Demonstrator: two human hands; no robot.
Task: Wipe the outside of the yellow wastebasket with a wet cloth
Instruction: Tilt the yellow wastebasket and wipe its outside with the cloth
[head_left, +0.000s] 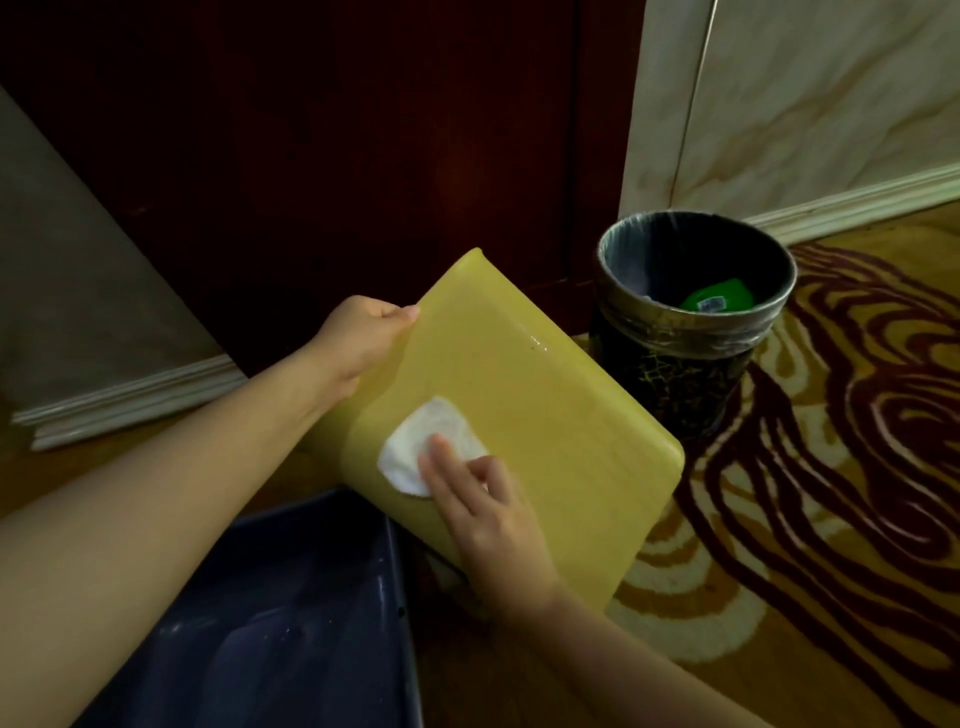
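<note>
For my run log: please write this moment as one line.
left hand: holds yellow wastebasket tilted | right hand: presses white cloth on its side | step: wiping

Home interior: patterned carpet (810, 467), skirting board (130, 400).

Round black crackle-patterned bin (680, 374), clear liner, green packet (719, 296) inside. Dark blue plastic tub (291, 623) at lower left. Gold-and-maroon swirl carpet (831, 467). Dark wooden door (337, 130) behind; white baseboard (130, 400).

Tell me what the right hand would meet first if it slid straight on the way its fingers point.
The right hand points up and left across the yellow wastebasket, pressing the white cloth. Sliding on, it would probably meet the wastebasket's left edge first, then the left hand gripping it; depth is hard to judge.
</note>
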